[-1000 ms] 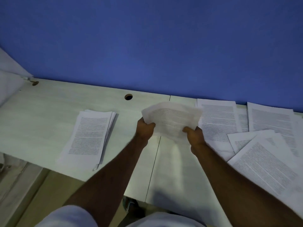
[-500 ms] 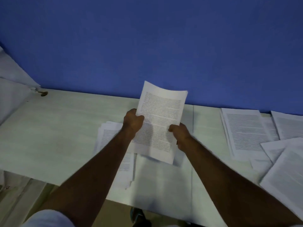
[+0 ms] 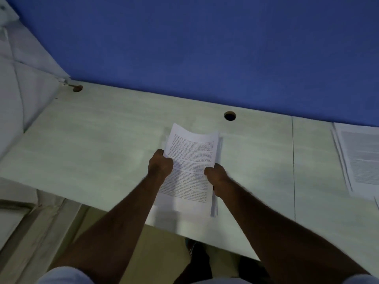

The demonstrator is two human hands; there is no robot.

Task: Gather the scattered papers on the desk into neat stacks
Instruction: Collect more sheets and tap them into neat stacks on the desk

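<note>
Mid-frame: left hand (image 3: 160, 165) and right hand (image 3: 215, 174) pinch printed sheet (image 3: 189, 160) by opposite edges, likely squaring it onto stack (image 3: 214, 208) beneath.

A pale wood-grain desk (image 3: 86, 152) runs along the foot of a blue wall (image 3: 205, 48), with one round cable hole (image 3: 230, 116) near its back edge at the middle and another round hole (image 3: 77, 88) at its far left corner. A printed white sheet (image 3: 190, 158) sits at the desk's centre over a stack of printed pages (image 3: 214, 208), the left hand (image 3: 160, 165) at its left edge and the right hand (image 3: 216, 174) at its right edge. Well apart to the right, past a seam in the desktop (image 3: 293, 171), lies a second pile of printed papers (image 3: 361, 160) against the frame edge.
</note>
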